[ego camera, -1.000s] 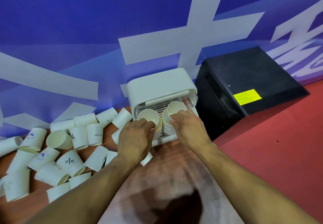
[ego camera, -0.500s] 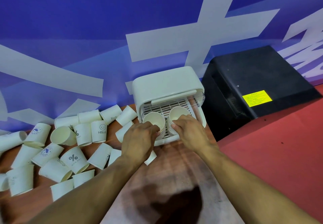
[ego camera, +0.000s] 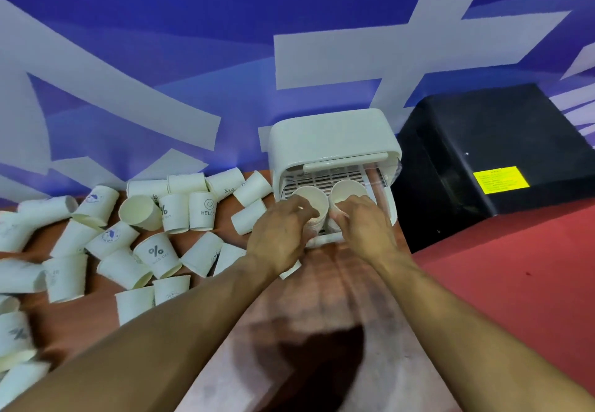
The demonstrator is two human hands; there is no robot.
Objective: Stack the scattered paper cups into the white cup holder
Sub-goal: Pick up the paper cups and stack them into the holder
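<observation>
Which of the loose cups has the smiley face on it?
The cup printed HELLO under a smiley, in the pile left of the white cup holder. The cup to its left shows a percent sign instead.

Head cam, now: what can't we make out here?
- Head view: the left hand and right hand cover the lower parts of the left cup stack and right cup stack in the white cup holder, so the cup count cannot be told.
- Yellow label on the black box: print too small.
- Paper cups at the left edge: blurred, cut off by the frame.

Left hand (ego camera: 277, 234), right hand (ego camera: 363, 228) on cups (ego camera: 310, 194)
</observation>
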